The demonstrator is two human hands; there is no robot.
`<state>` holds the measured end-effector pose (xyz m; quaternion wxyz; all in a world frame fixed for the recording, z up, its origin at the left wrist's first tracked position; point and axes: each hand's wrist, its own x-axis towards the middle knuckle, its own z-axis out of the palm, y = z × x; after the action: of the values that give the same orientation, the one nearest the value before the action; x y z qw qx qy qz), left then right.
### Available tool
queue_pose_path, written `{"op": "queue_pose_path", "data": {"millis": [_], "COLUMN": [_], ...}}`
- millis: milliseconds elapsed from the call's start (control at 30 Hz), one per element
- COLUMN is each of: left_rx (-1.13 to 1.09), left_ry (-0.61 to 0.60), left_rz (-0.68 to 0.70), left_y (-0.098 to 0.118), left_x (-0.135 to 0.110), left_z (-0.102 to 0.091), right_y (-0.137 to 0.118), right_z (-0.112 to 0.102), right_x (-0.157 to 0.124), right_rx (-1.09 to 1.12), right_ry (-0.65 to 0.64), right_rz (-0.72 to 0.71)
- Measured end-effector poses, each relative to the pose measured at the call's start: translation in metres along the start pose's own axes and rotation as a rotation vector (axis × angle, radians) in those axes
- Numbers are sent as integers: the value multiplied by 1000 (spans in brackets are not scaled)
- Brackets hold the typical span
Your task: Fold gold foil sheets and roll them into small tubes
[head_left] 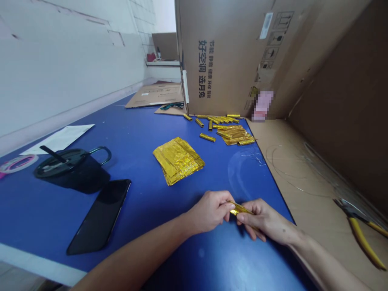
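Observation:
Between my hands is a narrow folded strip of gold foil paper [238, 208], held above the blue table [136, 210]. My left hand [212, 211] pinches its left end, and my right hand [257, 220] grips the other end between thumb and fingers. Parts of the strip are hidden by the fingers. Beyond my left hand lies a stack of flat gold foil sheets [178, 159]. Farther back are several small gold foil rolls [207, 138], some lying on a crumpled gold foil piece [238, 134].
At left stand a black lidded mug [79, 169] with a straw, a black phone [100, 218], a white paper [60, 139] and a tape roll [18, 163]. Large cardboard [230, 60] walls the back. Yellow-handled pliers [360, 238] and thin wire [298, 188] lie on cardboard at right.

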<state>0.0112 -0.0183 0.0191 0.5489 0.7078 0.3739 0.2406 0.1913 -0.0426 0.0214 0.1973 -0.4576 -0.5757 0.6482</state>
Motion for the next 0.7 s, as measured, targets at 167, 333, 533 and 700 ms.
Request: {"op": "queue_pose_path", "data": {"millis": [167, 333, 533, 700], "left_rx": [-20, -49, 11, -122], "left_ry": [32, 74, 124, 154], "left_rz": [13, 27, 76, 65], "left_y": [-3, -6, -6, -10], "left_x": [3, 7, 5, 7], "left_z": [-7, -13, -12, -10], "right_y": [3, 4, 3, 5], "right_z": [-9, -10, -9, -7], "right_x": [-1, 0, 0, 2], "right_rx": [17, -19, -34, -69], "right_ry": [8, 69, 85, 202], "right_rz": [22, 21, -20, -59]}}
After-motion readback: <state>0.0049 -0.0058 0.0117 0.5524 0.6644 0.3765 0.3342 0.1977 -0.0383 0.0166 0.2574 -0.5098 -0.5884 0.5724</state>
